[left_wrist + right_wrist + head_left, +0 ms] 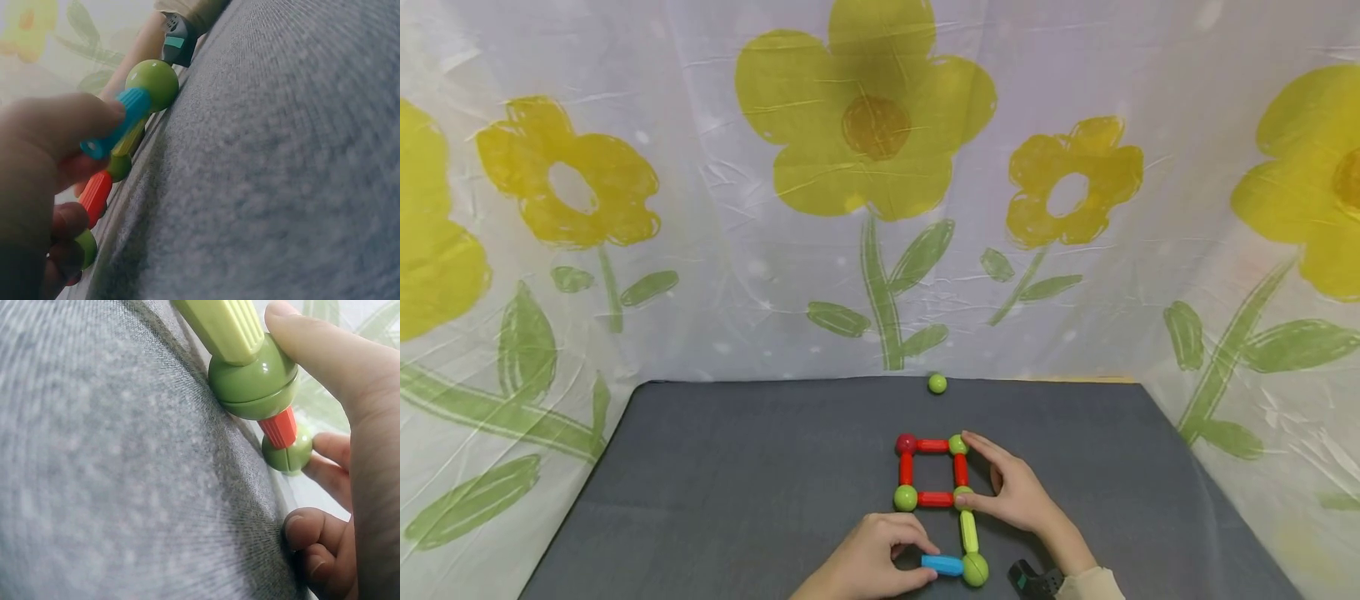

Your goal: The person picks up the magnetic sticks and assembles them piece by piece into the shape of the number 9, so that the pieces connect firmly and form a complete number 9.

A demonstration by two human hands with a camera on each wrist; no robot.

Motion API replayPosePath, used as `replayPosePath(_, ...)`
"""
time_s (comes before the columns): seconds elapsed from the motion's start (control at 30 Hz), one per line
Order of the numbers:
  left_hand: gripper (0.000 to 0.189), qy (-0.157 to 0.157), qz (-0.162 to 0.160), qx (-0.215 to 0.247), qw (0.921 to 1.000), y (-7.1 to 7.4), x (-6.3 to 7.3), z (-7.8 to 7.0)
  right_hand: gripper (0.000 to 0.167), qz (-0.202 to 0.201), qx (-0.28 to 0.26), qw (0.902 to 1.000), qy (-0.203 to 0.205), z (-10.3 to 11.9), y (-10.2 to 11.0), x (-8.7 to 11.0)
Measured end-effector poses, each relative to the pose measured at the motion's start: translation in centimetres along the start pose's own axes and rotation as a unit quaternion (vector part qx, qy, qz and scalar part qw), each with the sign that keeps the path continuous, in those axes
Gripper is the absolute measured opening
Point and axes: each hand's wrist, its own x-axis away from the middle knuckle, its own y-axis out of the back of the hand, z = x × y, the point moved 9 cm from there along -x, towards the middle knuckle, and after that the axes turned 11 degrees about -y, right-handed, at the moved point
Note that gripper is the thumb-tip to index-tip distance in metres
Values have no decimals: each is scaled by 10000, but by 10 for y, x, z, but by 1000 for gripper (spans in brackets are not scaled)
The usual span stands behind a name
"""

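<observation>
A flat square of red sticks (934,499) joined by balls lies on the dark mat, with one red ball (906,443) and green balls at the other corners. From its near right corner a yellow-green stick (969,533) runs toward me to another green ball (975,570). My left hand (868,558) pinches a blue stick (942,566) between thumb and finger, its right end against that ball. My right hand (1018,492) grips the square's right side, thumb at the near corner ball (253,381) and fingertips at the far corner ball (287,450).
A loose green ball (937,383) sits at the mat's far edge. The dark mat (737,467) reaches a curtain (715,250) printed with yellow flowers. A black device (1033,578) is at the right wrist, beside a beige sleeve (1090,585).
</observation>
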Motion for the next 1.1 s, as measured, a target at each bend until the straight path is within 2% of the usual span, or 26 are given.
replayPosePath(0.2, 11, 114, 332, -329, 9988, -1, 3, 3, 89, 19, 0, 10000, 24, 2, -1, -1)
replayPosePath(0.33, 11, 221, 652, -441, 9966, -6, 5, 6, 89, -4, 31, 10000, 50, 2, -2, -1)
replayPosePath(0.43, 12, 295, 779, -472, 9954, -8, 4, 8, 89, -32, 23, 10000, 87, 1, -1, -1)
replayPosePath(0.7, 12, 238, 831, -707, 9937, -9, 2, 7, 89, -22, 8, 10000, 68, 1, 0, -1)
replayPosePath(0.93, 13, -78, 717, -929, 9931, -8, 1, 3, 88, -80, 42, 9999, 147, 2, 0, 0)
replayPosePath(1.1, 12, -166, 711, -969, 9926, -8, 1, 2, 84, -135, 43, 9996, 241, 3, 2, 1)
